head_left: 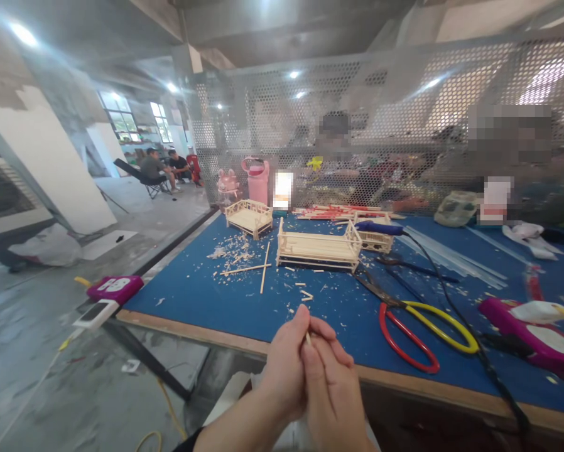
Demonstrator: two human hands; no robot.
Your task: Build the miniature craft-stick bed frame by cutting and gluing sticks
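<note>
My left hand [286,367] and my right hand [333,383] are pressed together at the table's front edge, fingers closed over each other. Between the thumbs shows the pale end of a small wooden stick [308,339]; the rest of it is hidden in the hands. Just beyond my fingertips lie short cut stick pieces [306,295]. A miniature bed frame made of sticks [317,246] stands farther back. To the right of my hands rest scissors [395,304] with one red and one yellow handle.
The blue tabletop [183,301] holds a small stick bench [249,218], two crossed sticks [265,267], shavings, a blue glue gun [380,228] with a cord, clear glue sticks [456,257], and red-tipped sticks [338,212]. Purple power strips [115,289] sit at both sides. A perforated screen [395,113] stands behind.
</note>
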